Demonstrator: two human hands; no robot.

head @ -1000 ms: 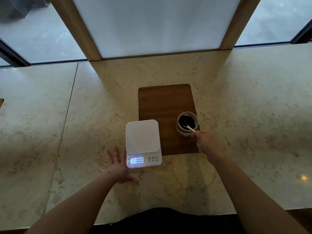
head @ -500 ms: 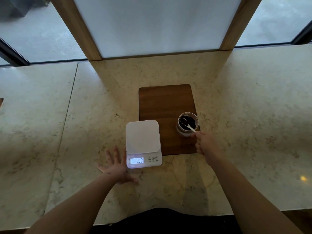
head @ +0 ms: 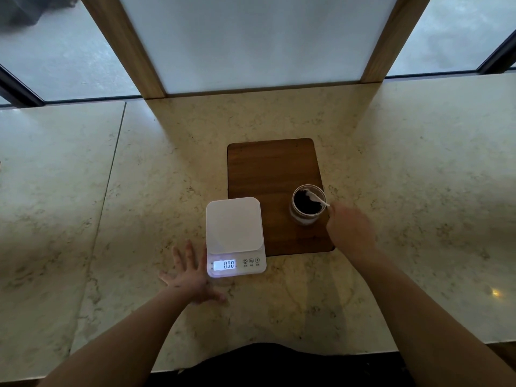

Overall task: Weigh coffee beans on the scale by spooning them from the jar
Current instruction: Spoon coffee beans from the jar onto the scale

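Nearest: left hand unmoved, splayed flat on worktop beside scale; display 0.00, platform bare. Right hand grip pinches spoon handle; bowl shifted farther across jar mouth, now lying atop beans. Scoop likely starting. Jar on wooden board.

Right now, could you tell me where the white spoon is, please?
In the head view, the spoon sits right of centre, its bowl down in the jar of coffee beans on the wooden board, its handle held by the right hand.
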